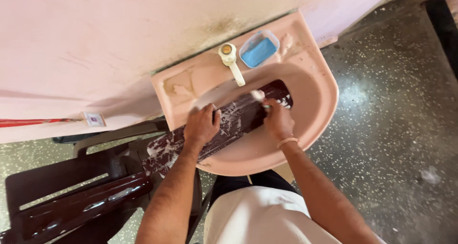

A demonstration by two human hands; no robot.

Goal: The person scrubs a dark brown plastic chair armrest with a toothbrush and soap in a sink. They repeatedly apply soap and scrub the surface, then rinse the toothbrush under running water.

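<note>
**Soapy dark board held across the pink basin**

Below, grey speckled stone floor (381,129); above, pale pink wall (119,34) with stains near the basin edge. Fixed to that wall, a pink ceramic wash basin (319,110) with rounded front rim. At lower left, dark brown plastic chair (71,201), glossy and wet, just beside the basin.

Lying slantwise across the bowl, a long dark brown flat board (238,120), covered with white foam, its far end inside the bowl and its near end out over the rim toward the chair. Pressed flat on the middle of the board, left hand (201,125), fingers closed over its upper edge, clamped on it. At the far end of the board, right hand (278,121), fingers curled together around a small object that cannot be told clearly; thin band on that wrist.

On the back ledge, cream plastic tap (231,63), spout pointing into the bowl. Just beside it, small clear tray with blue soap bar (259,51).
</note>
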